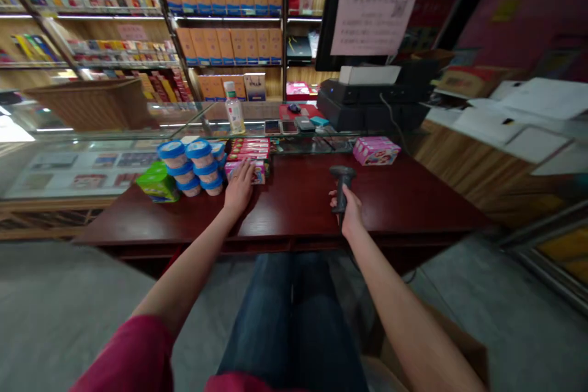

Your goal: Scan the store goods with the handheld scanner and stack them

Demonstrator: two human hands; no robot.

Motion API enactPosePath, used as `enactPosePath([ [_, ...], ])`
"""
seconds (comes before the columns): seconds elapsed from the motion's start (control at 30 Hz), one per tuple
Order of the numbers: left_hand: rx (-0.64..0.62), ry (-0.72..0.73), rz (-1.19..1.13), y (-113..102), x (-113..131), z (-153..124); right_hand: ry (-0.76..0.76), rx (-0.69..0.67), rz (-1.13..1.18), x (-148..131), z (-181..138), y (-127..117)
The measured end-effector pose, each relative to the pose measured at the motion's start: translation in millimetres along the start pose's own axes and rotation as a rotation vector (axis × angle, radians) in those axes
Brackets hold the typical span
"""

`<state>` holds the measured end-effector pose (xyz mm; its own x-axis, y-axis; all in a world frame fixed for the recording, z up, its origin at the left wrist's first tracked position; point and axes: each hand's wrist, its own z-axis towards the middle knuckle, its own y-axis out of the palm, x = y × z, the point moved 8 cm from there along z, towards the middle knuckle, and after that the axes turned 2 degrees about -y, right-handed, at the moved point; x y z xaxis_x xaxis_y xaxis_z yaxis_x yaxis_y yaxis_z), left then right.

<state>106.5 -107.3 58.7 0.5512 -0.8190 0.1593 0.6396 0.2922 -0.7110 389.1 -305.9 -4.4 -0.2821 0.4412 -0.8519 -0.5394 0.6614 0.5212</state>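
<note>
My left hand (pixel 239 185) lies over a small pink box (pixel 260 173), its fingers stretched out across the front and top. Behind that box are several red and pink packs (pixel 250 148) in a row. Just left of the hand stand stacked tubs with blue lids (pixel 187 173), and beside them a bright green pack (pixel 157 184). My right hand (pixel 350 211) is wrapped around the handle of a dark grey barcode scanner (pixel 342 187), held upright over the table with its head at the top.
A dark red wooden table (pixel 294 196) spans the front. Pink boxes (pixel 376 151) sit at its back right. Behind it, a glass counter (pixel 206 119) carries a clear bottle (pixel 234 108) and phones. A monitor with a paper sheet (pixel 374 18) and a black printer (pixel 372 104) stand right.
</note>
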Motion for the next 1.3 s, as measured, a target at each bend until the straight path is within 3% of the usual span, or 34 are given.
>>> enactPosePath([
  [0.07, 0.039, 0.019, 0.045, 2, 17, 5, -0.057, 0.086, -0.011, -23, 21, -35],
  [0.13, 0.031, 0.120, 0.032, 13, 53, 14, -0.110, 0.172, -0.014, -49, 42, -72],
  [0.3, -0.115, 0.429, -0.144, 79, 189, 50, -0.198, 0.324, 0.013, -90, 82, -138],
  [0.43, -0.211, 0.435, -0.197, 159, 280, 89, -0.270, 0.381, 0.032, -94, 92, -157],
  [0.6, -0.201, 0.540, -0.102, 232, 349, 138, -0.362, 0.429, -0.032, -89, 89, -161],
  [0.7, -0.159, 0.483, -0.129, 256, 355, 167, -0.376, 0.448, -0.075, -88, 89, -160],
  [0.83, -0.101, 0.312, -0.206, 272, 337, 189, -0.372, 0.447, -0.079, -88, 89, -158],
  [0.93, -0.075, 0.377, -0.282, 269, 336, 184, -0.366, 0.447, -0.059, -87, 89, -158],
  [1.13, -0.138, 0.434, -0.293, 243, 321, 155, -0.328, 0.440, -0.030, -92, 87, -160],
  [1.3, -0.126, 0.450, -0.238, 184, 246, 112, -0.218, 0.292, -0.015, -91, 63, -129],
])
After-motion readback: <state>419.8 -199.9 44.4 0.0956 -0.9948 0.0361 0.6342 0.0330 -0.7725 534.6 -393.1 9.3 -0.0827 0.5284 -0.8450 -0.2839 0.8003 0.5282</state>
